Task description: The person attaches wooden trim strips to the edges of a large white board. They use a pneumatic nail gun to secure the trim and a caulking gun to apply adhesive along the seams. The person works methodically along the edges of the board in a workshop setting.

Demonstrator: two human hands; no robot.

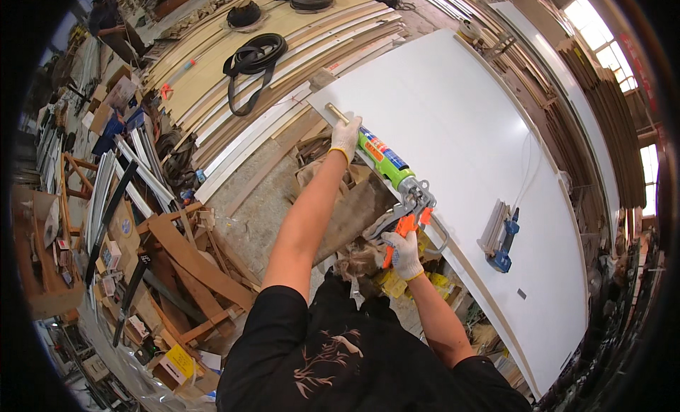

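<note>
A caulking gun (391,168) with a green barrel, a printed cartridge and an orange handle lies slantwise across my front, over the near edge of a white panel (453,93). My right hand (405,256), in a white glove, is closed round the orange handle and its trigger. At the far end, my gloved left hand (346,136) wraps the front of the gun. A short tan piece (336,113) sticks out past its fingers; whether that is the nozzle or part of the panel's edge, I cannot make out.
On the panel to the right rest a blue cordless power tool (503,249) and short metal strips (491,226). Black coiled strapping (256,58) lies on stacked boards (191,79) at the back. Wood scraps (191,270) crowd the left. Another person (117,26) stands far left.
</note>
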